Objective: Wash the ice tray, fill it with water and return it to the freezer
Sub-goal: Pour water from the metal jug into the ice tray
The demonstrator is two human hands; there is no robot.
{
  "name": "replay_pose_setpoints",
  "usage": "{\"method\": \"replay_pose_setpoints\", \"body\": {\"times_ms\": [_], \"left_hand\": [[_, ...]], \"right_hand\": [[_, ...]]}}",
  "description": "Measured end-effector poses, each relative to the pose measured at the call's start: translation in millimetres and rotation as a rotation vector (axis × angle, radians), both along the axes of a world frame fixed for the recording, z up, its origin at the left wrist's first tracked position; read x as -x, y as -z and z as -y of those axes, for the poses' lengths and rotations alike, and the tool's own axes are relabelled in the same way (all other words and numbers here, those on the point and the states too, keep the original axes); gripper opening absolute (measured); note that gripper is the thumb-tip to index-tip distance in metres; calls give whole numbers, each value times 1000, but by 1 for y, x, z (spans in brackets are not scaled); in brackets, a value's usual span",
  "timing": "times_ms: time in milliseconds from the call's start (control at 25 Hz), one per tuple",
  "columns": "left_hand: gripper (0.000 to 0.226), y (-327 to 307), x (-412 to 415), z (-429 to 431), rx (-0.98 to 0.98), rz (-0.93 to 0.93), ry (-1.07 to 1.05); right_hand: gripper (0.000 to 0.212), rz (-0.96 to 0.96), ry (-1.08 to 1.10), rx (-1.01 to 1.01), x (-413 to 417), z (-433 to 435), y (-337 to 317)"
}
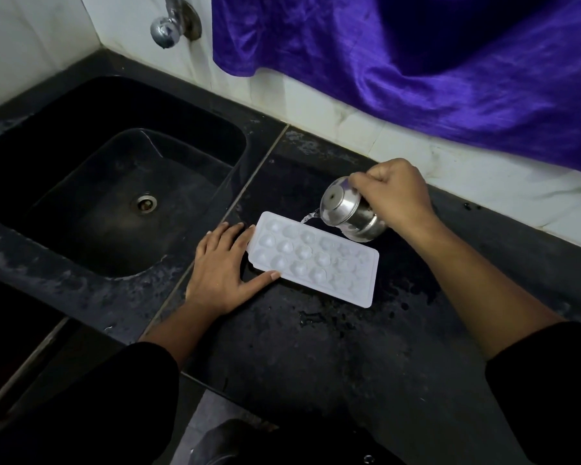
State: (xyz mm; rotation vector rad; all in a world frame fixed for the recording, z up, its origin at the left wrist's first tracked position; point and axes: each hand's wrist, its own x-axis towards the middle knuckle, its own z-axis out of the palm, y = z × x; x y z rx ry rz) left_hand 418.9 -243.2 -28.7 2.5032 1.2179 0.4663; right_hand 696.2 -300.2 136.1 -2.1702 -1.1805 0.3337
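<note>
Head view, looking down. I see the white ice tray (312,260) lying flat on the dark, wet tabletop (316,357), just right of the black sink (114,182) — its long side runs from far left to near right. The left hand (222,266) rests palm-down on the tabletop at the tray's left end; its fingers (235,234) are straight and slightly spread, with their tips touching the tray's short edge and the thumb against the near edge. The right hand (396,193) grips a steel pot (346,213) from above with its fingers curled round it. The pot is tipped to the left above the tray's far edge, and a thin stream of water (309,217) falls from its rim into the far row of cups. Behind, I note a tap (168,25) on the white tiled wall (366,129) and a purple cloth (416,62) hanging at far right.
</note>
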Motion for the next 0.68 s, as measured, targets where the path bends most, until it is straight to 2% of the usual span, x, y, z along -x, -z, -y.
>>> {"method": "replay_pose_setpoints", "body": {"times_ms": [200, 360, 480, 680], "left_hand": [[100, -1, 0, 0, 5, 2, 0], [100, 0, 0, 0, 6, 7, 0], [100, 0, 0, -1, 3, -5, 1], [100, 1, -1, -1, 3, 3, -4]], "right_hand": [[37, -544, 146, -193, -17, 18, -4], [27, -797, 166, -343, -14, 26, -4], [34, -736, 157, -327, -2, 15, -5], [41, -324, 23, -107, 14, -12, 3]]}}
